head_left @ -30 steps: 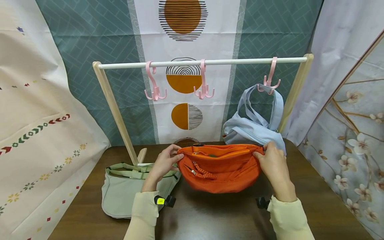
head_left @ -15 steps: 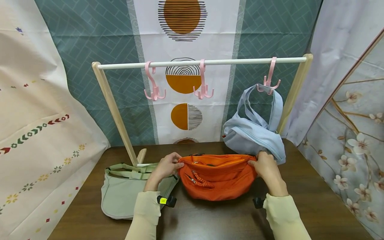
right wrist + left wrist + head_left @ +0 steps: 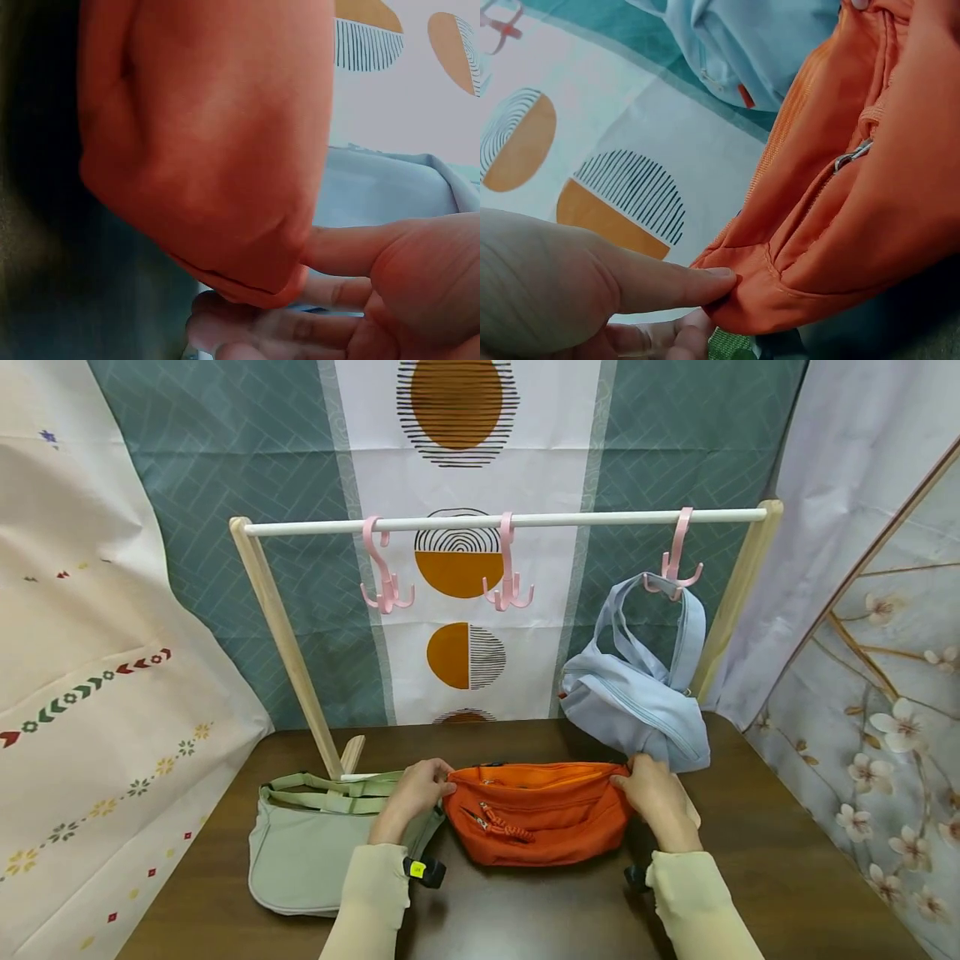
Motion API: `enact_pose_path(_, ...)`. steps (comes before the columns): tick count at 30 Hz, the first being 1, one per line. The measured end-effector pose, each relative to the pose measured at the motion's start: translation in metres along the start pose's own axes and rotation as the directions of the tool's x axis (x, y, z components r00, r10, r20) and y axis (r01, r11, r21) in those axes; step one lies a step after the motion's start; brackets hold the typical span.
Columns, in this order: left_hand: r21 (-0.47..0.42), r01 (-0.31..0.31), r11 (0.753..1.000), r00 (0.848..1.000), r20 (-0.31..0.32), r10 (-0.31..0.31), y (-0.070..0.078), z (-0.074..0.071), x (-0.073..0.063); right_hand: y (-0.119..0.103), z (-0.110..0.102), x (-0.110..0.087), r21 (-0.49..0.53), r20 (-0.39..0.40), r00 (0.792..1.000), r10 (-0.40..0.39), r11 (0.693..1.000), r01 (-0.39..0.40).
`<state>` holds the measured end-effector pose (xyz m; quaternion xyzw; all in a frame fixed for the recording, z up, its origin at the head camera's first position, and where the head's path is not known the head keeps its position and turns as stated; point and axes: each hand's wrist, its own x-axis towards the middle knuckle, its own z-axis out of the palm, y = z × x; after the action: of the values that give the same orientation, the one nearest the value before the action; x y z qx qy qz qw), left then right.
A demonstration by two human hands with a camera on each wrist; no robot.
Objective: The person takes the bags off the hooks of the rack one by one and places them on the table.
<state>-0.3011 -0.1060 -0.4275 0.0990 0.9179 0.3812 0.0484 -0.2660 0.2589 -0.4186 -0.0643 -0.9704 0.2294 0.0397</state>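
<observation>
An orange waist bag (image 3: 540, 818) is held between both hands low over the table, its zipped top gaping and a braided zipper pull on its front. My left hand (image 3: 422, 792) pinches its left end between thumb and fingers; the left wrist view shows the thumb pressing the corner of the bag (image 3: 757, 300). My right hand (image 3: 654, 792) grips the right end, with fingers behind the fabric in the right wrist view. A sage green shoulder bag (image 3: 315, 852) lies flat beside my left forearm. Behind the right hand, a light blue bag (image 3: 637, 702) hangs by its strap.
A white rail (image 3: 450, 523) on wooden legs spans the back of the table (image 3: 525, 918). Pink hooks hang from it: a left hook (image 3: 387, 572), a middle hook (image 3: 507, 572), and a right hook (image 3: 677, 556) bearing the blue bag. Patterned cloths surround the table.
Both hands have lowered the orange waist bag toward the table, and the right hand has shifted left. The light blue bag swung slightly and now hangs fully in view behind.
</observation>
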Motion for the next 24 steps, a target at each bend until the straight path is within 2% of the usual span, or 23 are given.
enact_pose_path(5, -0.007, 0.025, 1.0, 1.0, 0.005, -0.025, -0.003, 0.004, -0.002, 0.001, 0.006, 0.0, -0.06, 0.003, 1.0, -0.011, 0.998, 0.011)
enact_pose_path(9, 0.009, 0.01, 1.0, 1.0, 0.024, -0.01, -0.004, 0.006, 0.0, 0.001, 0.009, 0.003, -0.09, 0.024, 1.0, -0.011, 0.996, 0.013)
enact_pose_path(17, 0.081, 0.004, 0.997, 0.999, 0.036, -0.006, -0.008, 0.011, 0.003, 0.002, 0.011, 0.004, -0.105, 0.132, 0.991, 0.035, 0.994, -0.021)
enact_pose_path(20, 0.051, 0.022, 0.998, 0.999, 0.039, -0.024, -0.008, 0.011, 0.002, -0.001, 0.005, 0.0, -0.145, 0.147, 0.989, 0.015, 0.989, 0.007)
enact_pose_path(24, -0.005, 0.018, 1.0, 1.0, 0.02, -0.018, -0.006, 0.008, 0.001, -0.01, -0.017, -0.009, -0.138, 0.159, 0.987, 0.011, 0.99, 0.011)
